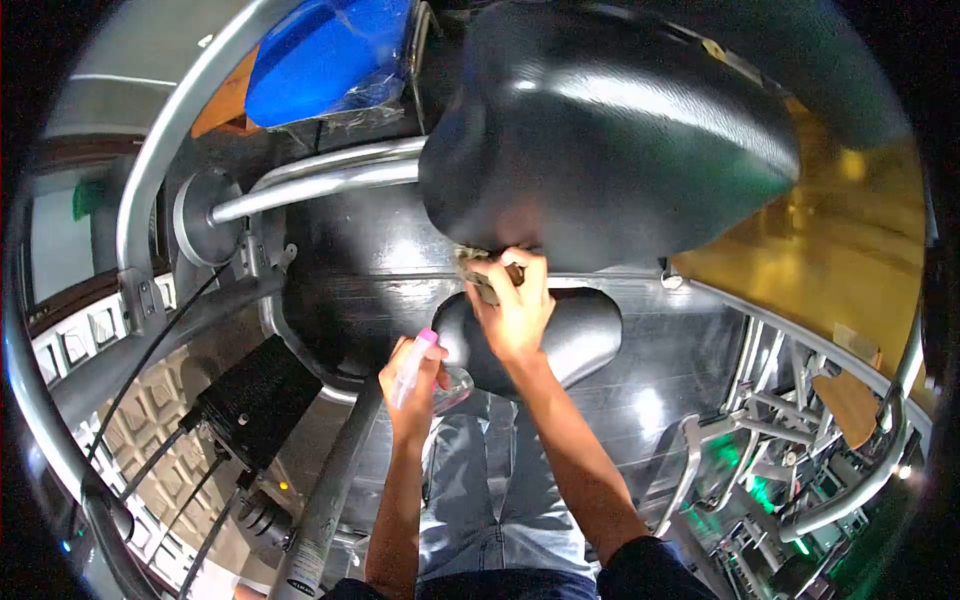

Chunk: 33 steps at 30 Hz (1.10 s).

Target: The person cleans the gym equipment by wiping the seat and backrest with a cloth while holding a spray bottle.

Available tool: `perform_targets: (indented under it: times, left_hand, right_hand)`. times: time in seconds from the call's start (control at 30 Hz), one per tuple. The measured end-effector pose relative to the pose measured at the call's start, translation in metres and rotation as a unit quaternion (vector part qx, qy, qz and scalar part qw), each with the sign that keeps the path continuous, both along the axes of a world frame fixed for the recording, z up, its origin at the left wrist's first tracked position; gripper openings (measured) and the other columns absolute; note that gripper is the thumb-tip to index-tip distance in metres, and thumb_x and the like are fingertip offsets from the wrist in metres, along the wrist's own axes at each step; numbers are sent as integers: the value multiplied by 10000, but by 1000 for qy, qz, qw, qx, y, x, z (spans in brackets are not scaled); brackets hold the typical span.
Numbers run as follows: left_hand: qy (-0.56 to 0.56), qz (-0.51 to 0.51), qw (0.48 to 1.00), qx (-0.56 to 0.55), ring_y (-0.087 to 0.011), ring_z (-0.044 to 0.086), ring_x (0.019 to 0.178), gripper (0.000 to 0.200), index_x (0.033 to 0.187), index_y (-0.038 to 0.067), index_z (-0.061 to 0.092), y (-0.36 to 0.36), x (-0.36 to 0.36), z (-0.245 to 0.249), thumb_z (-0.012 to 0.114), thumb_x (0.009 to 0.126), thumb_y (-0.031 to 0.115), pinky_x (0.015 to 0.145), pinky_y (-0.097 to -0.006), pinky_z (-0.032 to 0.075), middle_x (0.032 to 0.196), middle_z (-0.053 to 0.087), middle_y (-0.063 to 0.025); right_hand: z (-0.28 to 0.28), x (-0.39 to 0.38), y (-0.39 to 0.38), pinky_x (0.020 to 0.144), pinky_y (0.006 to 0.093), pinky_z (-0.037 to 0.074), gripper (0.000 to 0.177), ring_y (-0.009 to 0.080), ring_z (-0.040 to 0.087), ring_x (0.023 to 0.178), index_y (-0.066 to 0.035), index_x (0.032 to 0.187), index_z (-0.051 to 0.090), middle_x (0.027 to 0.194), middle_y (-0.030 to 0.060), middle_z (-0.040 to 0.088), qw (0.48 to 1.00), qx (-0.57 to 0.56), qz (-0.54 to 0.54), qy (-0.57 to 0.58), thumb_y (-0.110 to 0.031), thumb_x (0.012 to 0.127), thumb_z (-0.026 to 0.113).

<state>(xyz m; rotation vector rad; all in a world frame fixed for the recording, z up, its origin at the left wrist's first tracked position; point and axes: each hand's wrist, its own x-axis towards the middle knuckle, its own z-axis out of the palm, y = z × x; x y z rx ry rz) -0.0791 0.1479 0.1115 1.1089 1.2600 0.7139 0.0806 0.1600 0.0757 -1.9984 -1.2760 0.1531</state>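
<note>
Forearms [570, 460] rise from 6 o'clock. Left hand [412, 388] clasps a pink-capped spray bottle [420, 362] at 7 o'clock of the small pad [575, 335]. Right hand [515, 305] pinches a cloth [478, 266] against the lower edge of the big pad [610, 130], at 12 o'clock. Writing on the grey post's [335, 480] label [300, 578] is unreadable.

- I can read no words, brands or numbers anywhere in my feed.
- Dark sticker [300, 583] on the grey tube [335, 480] — print too small to read.

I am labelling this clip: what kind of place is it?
Probably a gym: a black padded seat and back pad sit on a steel-tube frame, with more machines at right.
</note>
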Motion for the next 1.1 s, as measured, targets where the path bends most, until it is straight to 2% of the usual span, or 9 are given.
perform_targets:
  times: [0.17, 0.33, 0.47, 0.53, 0.83, 0.97, 1.03, 1.07, 1.1]
  left_hand:
    - [-4, 13, 1000, 4, -105, 527, 541, 167, 825, 17, 635, 5, -5, -5, 613, 897, 166, 528, -253, 406, 790, 559, -54]
    - [2, -2, 999, 33, -108, 537, 546, 107, 858, 25, 643, 9, -9, -11, 584, 893, 108, 523, -251, 402, 789, 543, -45]
    - [18, -6, 1000, 23, -108, 541, 542, 108, 864, 23, 646, 7, -4, -10, 583, 898, 103, 516, -255, 397, 782, 538, -41]
    - [16, -38, 999, 3, -119, 539, 576, 281, 870, 20, 634, 4, -2, -11, 586, 927, 291, 553, -260, 402, 791, 565, -42]
    - [34, -63, 997, 19, -121, 538, 559, 237, 857, 14, 633, -1, 6, -15, 571, 932, 231, 555, -258, 408, 726, 538, -32]
    - [45, -81, 995, 34, -123, 541, 560, 232, 854, 10, 630, 1, 7, -14, 572, 931, 221, 562, -263, 412, 714, 542, -34]
    - [25, -84, 996, 26, -105, 546, 555, 106, 853, -6, 638, 2, 7, -15, 587, 915, 62, 515, -240, 397, 795, 561, -55]
    - [27, -86, 996, 24, -105, 546, 555, 106, 853, -6, 638, 1, 8, -16, 587, 915, 62, 515, -240, 397, 795, 561, -55]
    - [30, -79, 996, 15, -113, 546, 561, 178, 856, -3, 632, 1, 9, -17, 571, 932, 146, 547, -257, 413, 762, 566, -55]
  right_hand:
    - [-47, 6, -23, 607, 379, 539, 321, 224, 588, 877, -229, 863, 665, 961, 9, 541, 997, -48, -53, 2, -139, 597, 822]
    - [-29, 30, -30, 666, 346, 544, 299, 201, 616, 834, -228, 904, 726, 955, 12, 571, 998, 6, -67, 6, -131, 633, 806]
    - [4, 33, -15, 643, 333, 528, 318, 189, 598, 795, -213, 932, 737, 951, 15, 575, 993, 95, -60, 23, -120, 635, 804]
    - [5, 30, -12, 638, 333, 525, 321, 192, 595, 790, -206, 932, 740, 950, 22, 573, 991, 118, -61, 27, -115, 632, 805]
    - [31, 27, 7, 640, 329, 512, 383, 205, 585, 773, -198, 934, 742, 965, 51, 549, 979, 200, -49, 18, -87, 577, 822]
    - [12, 36, 2, 633, 335, 521, 342, 205, 591, 772, -196, 893, 731, 932, 23, 576, 983, 181, -11, 25, -91, 577, 810]
    - [-3, 37, -9, 642, 338, 528, 296, 200, 600, 778, -195, 874, 724, 910, 5, 589, 987, 157, -18, 27, -106, 603, 803]
    - [-10, 39, -17, 648, 337, 530, 280, 199, 605, 784, -197, 870, 723, 911, 4, 592, 991, 126, -33, 21, -111, 614, 800]
    - [-16, 40, -24, 654, 337, 531, 263, 198, 610, 791, -198, 865, 722, 911, 4, 596, 994, 94, -50, 14, -117, 626, 796]
